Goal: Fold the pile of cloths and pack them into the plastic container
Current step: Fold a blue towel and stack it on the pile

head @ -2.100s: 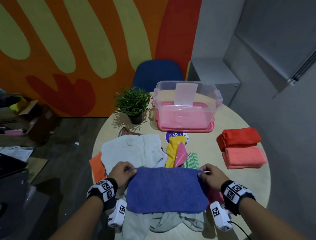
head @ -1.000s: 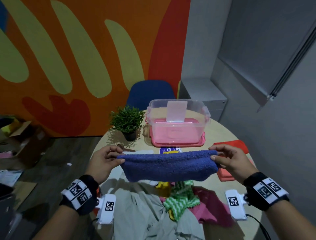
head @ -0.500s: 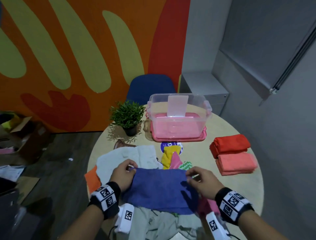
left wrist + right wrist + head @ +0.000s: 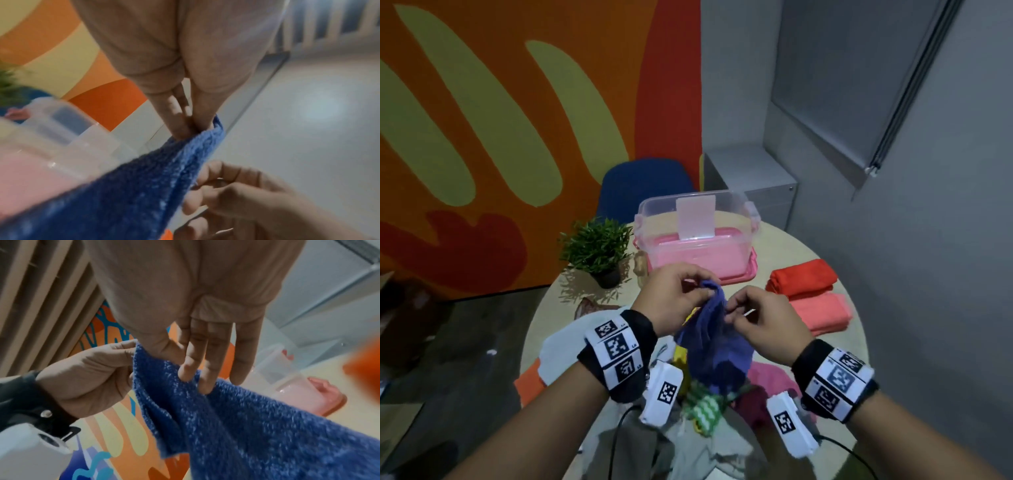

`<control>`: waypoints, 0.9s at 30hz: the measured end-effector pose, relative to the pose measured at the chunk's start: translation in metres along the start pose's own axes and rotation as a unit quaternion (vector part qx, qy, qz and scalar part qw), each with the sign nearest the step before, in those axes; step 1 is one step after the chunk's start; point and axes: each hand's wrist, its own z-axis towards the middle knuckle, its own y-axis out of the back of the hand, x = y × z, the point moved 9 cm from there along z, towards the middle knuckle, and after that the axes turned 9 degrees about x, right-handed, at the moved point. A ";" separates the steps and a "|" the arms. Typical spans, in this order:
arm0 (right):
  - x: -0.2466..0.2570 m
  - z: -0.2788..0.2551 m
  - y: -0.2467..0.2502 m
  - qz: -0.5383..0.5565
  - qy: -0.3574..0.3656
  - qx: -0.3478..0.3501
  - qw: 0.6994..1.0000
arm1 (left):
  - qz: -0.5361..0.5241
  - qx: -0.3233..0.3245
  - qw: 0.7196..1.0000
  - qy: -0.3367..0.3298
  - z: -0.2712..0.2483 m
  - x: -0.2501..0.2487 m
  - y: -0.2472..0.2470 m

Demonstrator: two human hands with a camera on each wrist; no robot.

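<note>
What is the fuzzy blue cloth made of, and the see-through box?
The fuzzy blue cloth looks like soft terry or microfibre: its surface is nubbly with tiny loops. The see-through box looks like smooth, glossy clear plastic; pink shows through its walls.

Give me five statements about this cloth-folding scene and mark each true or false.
1. Both hands hold the blue cloth: the left hand and the right hand. True.
2. The plastic container has a lid on top. False: its top is open.
3. Two folded cloths, a red cloth and a coral cloth, lie right of the container. True.
4. The potted plant stands inside the container. False: it stands on the table to the container's left.
5. The blue cloth lies flat on the table. False: it hangs bunched from the hands.
</note>
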 end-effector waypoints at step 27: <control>-0.044 -0.001 0.176 0.001 0.060 -0.037 0.998 | -0.063 -0.076 0.992 -0.073 0.068 -0.033 -0.043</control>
